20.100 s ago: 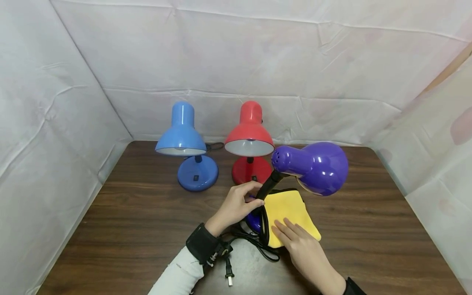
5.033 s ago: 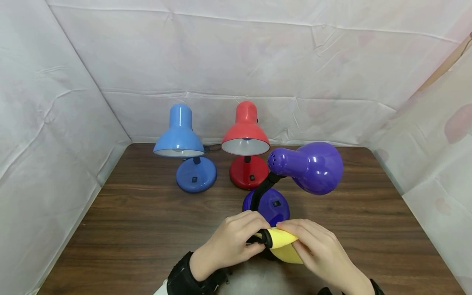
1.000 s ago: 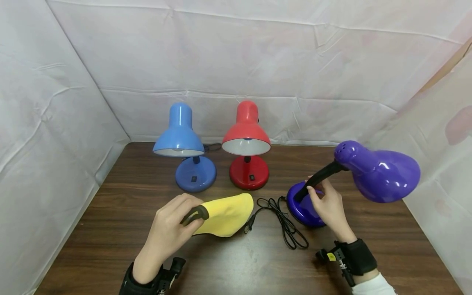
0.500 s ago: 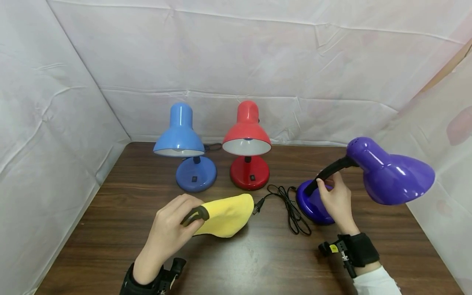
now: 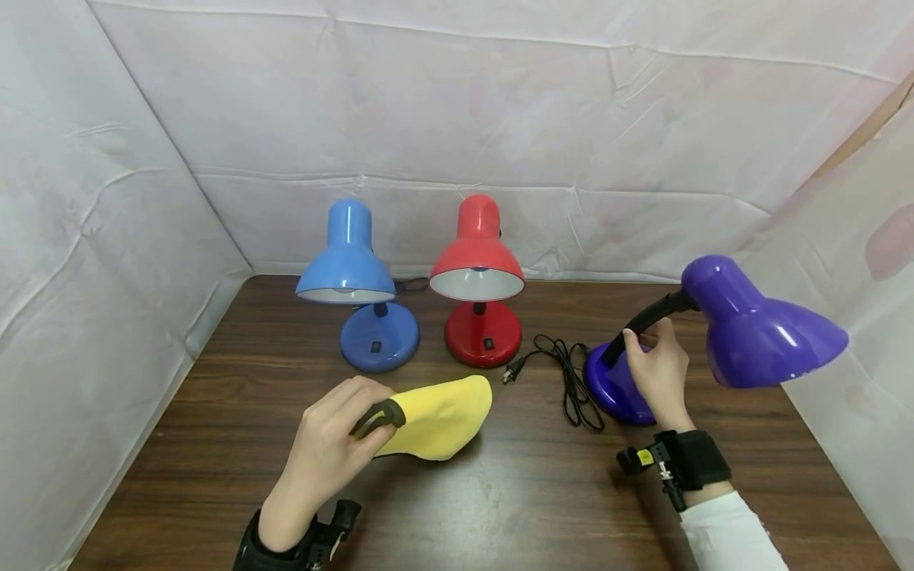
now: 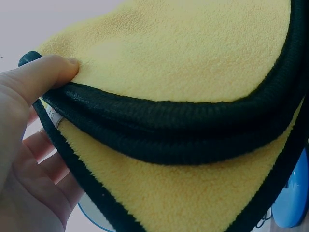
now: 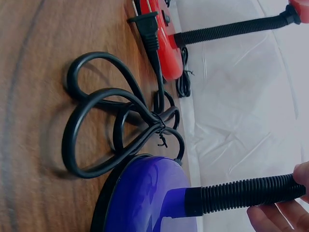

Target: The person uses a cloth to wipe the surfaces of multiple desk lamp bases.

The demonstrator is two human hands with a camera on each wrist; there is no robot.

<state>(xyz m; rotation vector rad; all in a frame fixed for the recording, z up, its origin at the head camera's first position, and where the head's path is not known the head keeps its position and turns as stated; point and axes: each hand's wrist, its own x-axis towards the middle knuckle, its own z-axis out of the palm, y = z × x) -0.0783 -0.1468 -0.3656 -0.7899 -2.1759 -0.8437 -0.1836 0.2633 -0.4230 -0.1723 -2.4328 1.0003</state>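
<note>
My left hand (image 5: 336,432) pinches a folded yellow cloth (image 5: 439,416) with black edging, held over the front left of the table. In the left wrist view the thumb lies on top of the cloth (image 6: 169,53) near its bound corner. On the right, my right hand (image 5: 660,373) grips the black flexible neck (image 5: 646,317) of a purple desk lamp (image 5: 767,329). The right wrist view has fingertips around the ribbed neck (image 7: 246,195), above the purple base (image 7: 149,193). A bundled black cord (image 5: 571,381) with its plug trails left of that base.
A blue desk lamp (image 5: 347,274) and a red desk lamp (image 5: 478,270) stand upright side by side at the back of the wooden table (image 5: 485,507). White sheeting (image 5: 457,103) hangs behind and on both sides.
Over the last second the purple lamp, its cord and my right hand have moved right and slightly back. Earlier, both hands worked the cloth in front of the lamp. My left hand now stays still.
</note>
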